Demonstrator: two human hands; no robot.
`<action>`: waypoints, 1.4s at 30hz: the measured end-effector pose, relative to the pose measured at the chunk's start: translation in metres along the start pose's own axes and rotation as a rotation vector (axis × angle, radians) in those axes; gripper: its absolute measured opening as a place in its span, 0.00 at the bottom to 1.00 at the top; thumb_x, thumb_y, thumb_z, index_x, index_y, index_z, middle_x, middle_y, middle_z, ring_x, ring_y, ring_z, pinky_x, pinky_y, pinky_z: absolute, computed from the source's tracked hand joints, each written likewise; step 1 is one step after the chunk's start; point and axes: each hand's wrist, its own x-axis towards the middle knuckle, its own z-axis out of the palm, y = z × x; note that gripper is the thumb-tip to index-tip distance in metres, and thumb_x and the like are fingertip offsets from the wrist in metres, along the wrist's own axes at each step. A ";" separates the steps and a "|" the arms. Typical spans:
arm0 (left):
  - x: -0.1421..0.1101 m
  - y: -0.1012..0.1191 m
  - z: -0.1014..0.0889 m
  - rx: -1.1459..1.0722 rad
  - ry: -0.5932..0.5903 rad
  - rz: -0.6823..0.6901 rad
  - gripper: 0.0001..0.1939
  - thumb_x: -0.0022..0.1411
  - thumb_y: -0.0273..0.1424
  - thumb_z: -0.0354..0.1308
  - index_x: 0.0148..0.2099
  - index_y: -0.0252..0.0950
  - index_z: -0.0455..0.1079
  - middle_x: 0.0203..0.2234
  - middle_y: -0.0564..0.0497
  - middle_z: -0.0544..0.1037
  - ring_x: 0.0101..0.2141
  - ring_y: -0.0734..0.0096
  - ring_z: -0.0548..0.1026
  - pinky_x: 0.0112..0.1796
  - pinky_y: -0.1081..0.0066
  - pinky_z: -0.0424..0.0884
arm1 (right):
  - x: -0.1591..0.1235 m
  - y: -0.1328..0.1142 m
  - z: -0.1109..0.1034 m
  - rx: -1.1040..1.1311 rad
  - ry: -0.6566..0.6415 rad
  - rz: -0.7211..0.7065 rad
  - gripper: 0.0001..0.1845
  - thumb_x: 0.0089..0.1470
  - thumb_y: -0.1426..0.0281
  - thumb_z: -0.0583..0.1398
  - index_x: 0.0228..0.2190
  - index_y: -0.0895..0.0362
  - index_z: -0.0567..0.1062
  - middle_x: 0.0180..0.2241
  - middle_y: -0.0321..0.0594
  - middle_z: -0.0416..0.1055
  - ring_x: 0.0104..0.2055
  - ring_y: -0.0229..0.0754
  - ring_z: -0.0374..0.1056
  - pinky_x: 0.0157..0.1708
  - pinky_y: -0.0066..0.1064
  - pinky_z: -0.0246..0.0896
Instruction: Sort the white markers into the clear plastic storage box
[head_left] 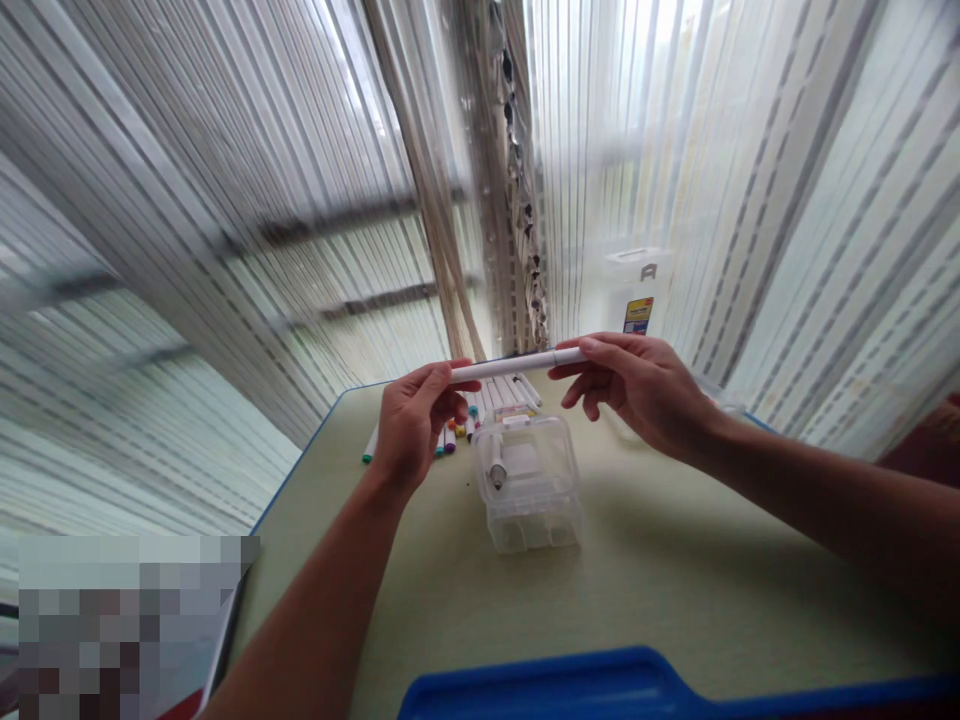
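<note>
dim foreground under bright, washed-out backlight through the curtains [645, 150], soft table [660, 600] shadows, stretched edges, slight blur

Beyond and above the fingers [437, 378], pale striped curtains [300, 130]. Beneath them, a light surface [420, 590] edged in blue. Nearer than the fingers, a blue plastic rim [540, 688]; far right of them, a blurred dark-red patch [926, 445].

Blue object [547, 690] only partly in view
</note>
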 end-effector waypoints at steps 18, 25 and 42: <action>0.001 0.000 -0.002 -0.037 -0.024 -0.020 0.14 0.59 0.35 0.61 0.41 0.29 0.78 0.28 0.43 0.81 0.19 0.76 0.71 0.22 0.73 0.68 | 0.001 0.001 -0.001 0.014 0.018 0.011 0.10 0.59 0.68 0.59 0.36 0.61 0.78 0.31 0.48 0.80 0.22 0.41 0.75 0.15 0.27 0.61; 0.000 0.000 -0.001 -0.027 -0.018 -0.018 0.14 0.59 0.35 0.61 0.41 0.28 0.78 0.27 0.44 0.81 0.20 0.76 0.71 0.22 0.74 0.67 | 0.002 0.003 -0.001 0.019 0.008 0.014 0.10 0.59 0.68 0.59 0.36 0.61 0.78 0.31 0.49 0.81 0.23 0.41 0.75 0.15 0.27 0.62; 0.000 -0.001 -0.002 -0.019 0.021 -0.015 0.15 0.56 0.37 0.65 0.40 0.30 0.80 0.21 0.52 0.73 0.19 0.80 0.67 0.19 0.77 0.61 | 0.001 0.012 -0.001 0.003 -0.008 0.004 0.14 0.57 0.62 0.62 0.36 0.61 0.77 0.31 0.48 0.80 0.20 0.41 0.74 0.15 0.28 0.63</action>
